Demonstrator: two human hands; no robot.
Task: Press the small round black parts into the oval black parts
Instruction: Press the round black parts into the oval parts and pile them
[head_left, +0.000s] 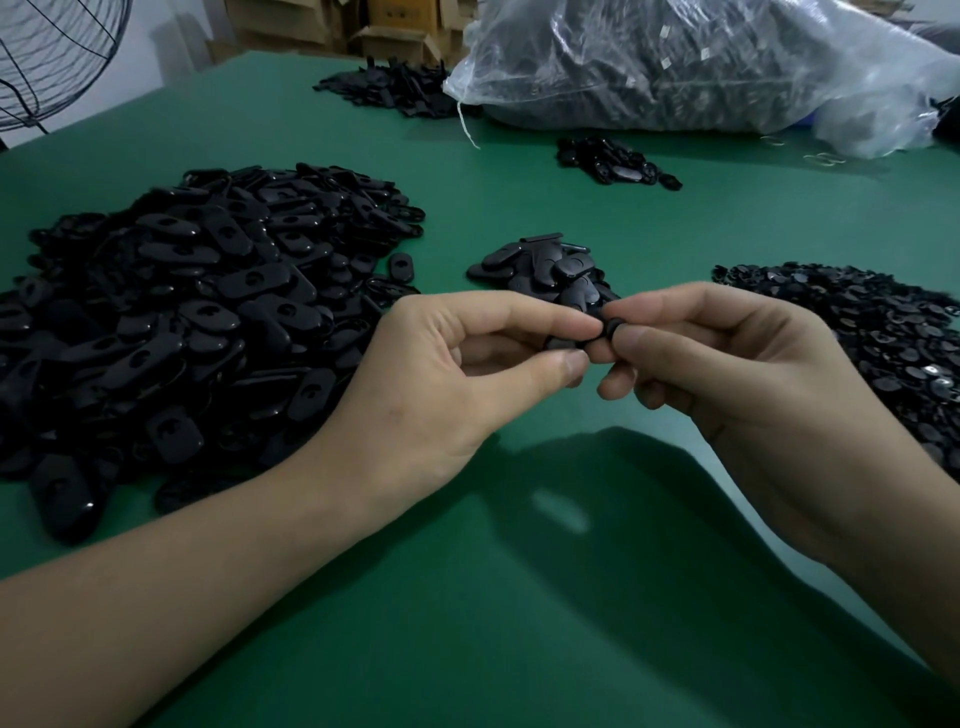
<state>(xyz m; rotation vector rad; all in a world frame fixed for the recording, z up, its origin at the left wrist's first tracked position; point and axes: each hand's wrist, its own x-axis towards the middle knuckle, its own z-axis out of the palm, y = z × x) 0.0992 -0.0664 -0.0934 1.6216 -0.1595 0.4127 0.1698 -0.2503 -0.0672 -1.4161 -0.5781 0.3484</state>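
Observation:
My left hand (457, 374) pinches an oval black part (563, 343) between thumb and forefinger, above the green table (467, 597). My right hand (727, 374) pinches a small round black part (613, 327) and holds it against the oval part's end. Both parts are mostly hidden by my fingers. A big heap of oval black parts (182, 322) lies to the left. A heap of small round black parts (872, 332) lies to the right. A small pile of black oval pieces (545, 265) sits just beyond my fingertips.
A large clear plastic bag (701, 62) full of dark parts lies at the back right. Two more small piles of black parts (395, 88) (613, 158) lie far back. A wire fan guard (57, 57) stands at the back left; cardboard boxes (384, 31) behind.

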